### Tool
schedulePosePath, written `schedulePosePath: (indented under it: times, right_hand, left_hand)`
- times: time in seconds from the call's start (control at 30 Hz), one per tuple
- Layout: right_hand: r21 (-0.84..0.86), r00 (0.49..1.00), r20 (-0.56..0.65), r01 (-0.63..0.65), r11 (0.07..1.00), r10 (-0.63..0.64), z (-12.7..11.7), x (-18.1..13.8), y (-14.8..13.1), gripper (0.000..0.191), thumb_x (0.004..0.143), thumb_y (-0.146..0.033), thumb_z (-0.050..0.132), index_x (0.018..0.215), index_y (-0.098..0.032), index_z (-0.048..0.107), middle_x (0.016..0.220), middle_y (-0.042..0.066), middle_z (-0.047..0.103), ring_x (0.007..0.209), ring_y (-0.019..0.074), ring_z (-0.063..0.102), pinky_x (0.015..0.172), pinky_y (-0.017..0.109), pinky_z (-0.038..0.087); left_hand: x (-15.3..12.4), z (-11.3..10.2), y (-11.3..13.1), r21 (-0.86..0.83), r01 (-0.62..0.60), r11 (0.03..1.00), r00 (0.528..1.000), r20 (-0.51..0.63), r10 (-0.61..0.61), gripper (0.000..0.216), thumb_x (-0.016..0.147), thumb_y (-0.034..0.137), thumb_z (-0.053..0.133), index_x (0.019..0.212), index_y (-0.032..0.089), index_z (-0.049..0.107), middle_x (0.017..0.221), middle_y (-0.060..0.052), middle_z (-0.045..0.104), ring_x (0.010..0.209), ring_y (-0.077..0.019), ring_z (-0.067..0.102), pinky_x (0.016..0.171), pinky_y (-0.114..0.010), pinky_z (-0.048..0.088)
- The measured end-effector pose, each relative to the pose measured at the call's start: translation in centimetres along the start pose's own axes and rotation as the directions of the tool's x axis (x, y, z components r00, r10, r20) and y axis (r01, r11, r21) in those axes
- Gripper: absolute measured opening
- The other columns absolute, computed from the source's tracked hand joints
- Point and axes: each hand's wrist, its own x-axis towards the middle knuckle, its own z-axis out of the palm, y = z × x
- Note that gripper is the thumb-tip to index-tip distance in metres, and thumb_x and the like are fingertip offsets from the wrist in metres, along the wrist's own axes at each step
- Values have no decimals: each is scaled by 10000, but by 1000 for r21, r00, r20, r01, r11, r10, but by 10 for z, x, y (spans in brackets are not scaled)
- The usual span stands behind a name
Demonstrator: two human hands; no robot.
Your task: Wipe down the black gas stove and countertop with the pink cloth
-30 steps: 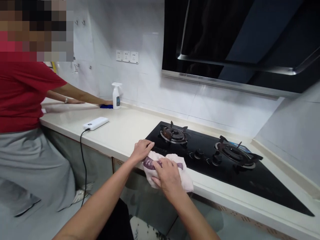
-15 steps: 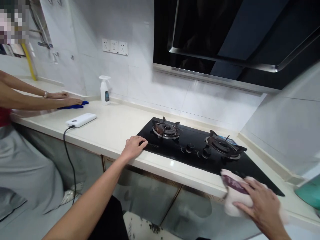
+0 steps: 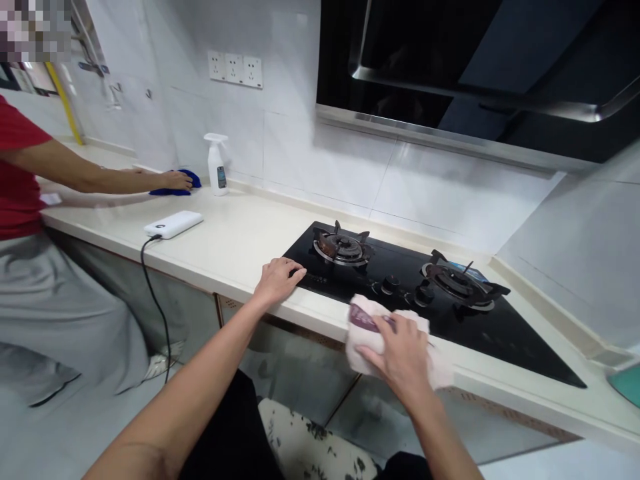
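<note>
pink cloth (image 3: 364,333), black hob (image 3: 480,327), blue rag (image 3: 173,191)

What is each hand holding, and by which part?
Right hand presses its palm on top of the pink cloth; left hand lies flat on the counter, holding nothing.
</note>
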Motion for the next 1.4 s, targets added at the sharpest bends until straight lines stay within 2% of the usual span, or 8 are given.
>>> schedulePosePath:
  times: [0.13,0.27,0.47,0.67,0.83,0.97,1.2,1.4]
  right_hand:
    - [176,993,66,84,981,-97,-6,58,-90,613,868,-649,746,1346,-283,629,1209,161,611,1024,335,515,851,475,413]
    - [220,979,55,180,959,-197,-7,78,-121,553,941,-638,658,1359,-282,598,1194,148,598,1041,329,503,843,462,420]
    - [304,983,59,150,941,-176,-7,49,-50,553,914,-643,703,1323,-278,633,1222,106,623,1079,291,531,910,425,425]
    - [271,993,-17,-104,957,113,-7,-28,72,495,985,-631,585,1213,-210,708,1143,126,652,1047,289,571,945,446,444]
    - [379,926,-31,-337,862,375,-14,-68,139,473,930,-661,607,1098,-232,716,1106,101,681,1050,290,620,944,445,476]
    - [426,851,-72,-445,788,520,-24,-42,140,470,910,-611,604,1166,-232,715,1156,112,669,1108,292,619,996,438,480]
    - [108,864,167,-495,862,475,-3,51,72,444,979,-493,543,1313,-259,718,1210,174,636,1089,352,561,921,516,454]
    - [67,890,176,-436,897,420,-2,62,56,488,1014,-560,520,1267,-192,718,1201,190,628,1086,336,536,927,482,433]
  left_hand:
    - [1,1,-6,-15,-5,1000,1000,-8,5,424,1008,510,453,1103,292,804,1291,-50,752,1294,-305,602,1137,-457,414]
    - [5,0,-12,-14,0,1000,1000,-26,0,433,1011,496,436,1119,294,803,1275,-42,769,1276,-275,622,1112,-406,437]
    - [6,-3,-11,8,-37,999,999,-6,37,476,1013,515,401,1098,291,813,1256,-39,779,1244,-287,647,1065,-395,461]
    - [8,1,-11,20,-61,998,998,-15,61,500,995,543,396,1113,285,807,1290,-62,762,1274,-318,620,1085,-445,434]
    - [7,1,-8,11,-42,999,999,-10,42,470,963,549,432,1080,288,805,1299,-66,757,1302,-336,600,1128,-476,413]
    - [6,0,-7,11,-30,999,999,-14,30,468,946,563,452,1086,288,804,1304,-70,751,1319,-346,592,1146,-508,409]
    - [8,1,-11,47,-40,998,999,-34,42,444,919,557,496,1084,289,809,1291,-75,760,1297,-339,615,1135,-487,440]
    - [15,2,-15,109,-62,992,998,-15,64,482,920,565,466,1116,278,801,1297,-96,755,1291,-361,623,1120,-514,460]
